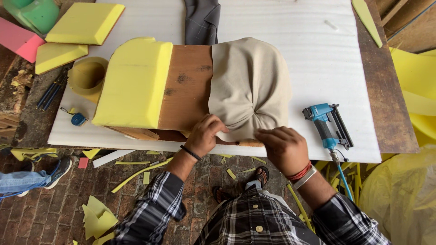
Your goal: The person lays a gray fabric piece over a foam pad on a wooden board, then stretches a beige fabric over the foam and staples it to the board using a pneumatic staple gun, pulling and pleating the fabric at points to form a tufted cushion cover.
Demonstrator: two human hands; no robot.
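Observation:
A wooden board (187, 86) lies on the white-topped table (318, 63). Yellow foam (134, 81) covers its left end and beige fabric (250, 86) is wrapped over its right end, gathered into folds at the near edge. My left hand (205, 135) pinches the fabric's lower left edge against the board. My right hand (282, 146) grips the gathered fabric at the near edge, just right of the folds.
A blue pneumatic staple gun (328, 123) with a hose lies right of the board. Yellow and pink foam blocks (81, 25), a foam ring (87, 76) and a small tape measure (78, 119) sit at left. Foam scraps litter the brick floor. Another person's foot (54, 171) is at lower left.

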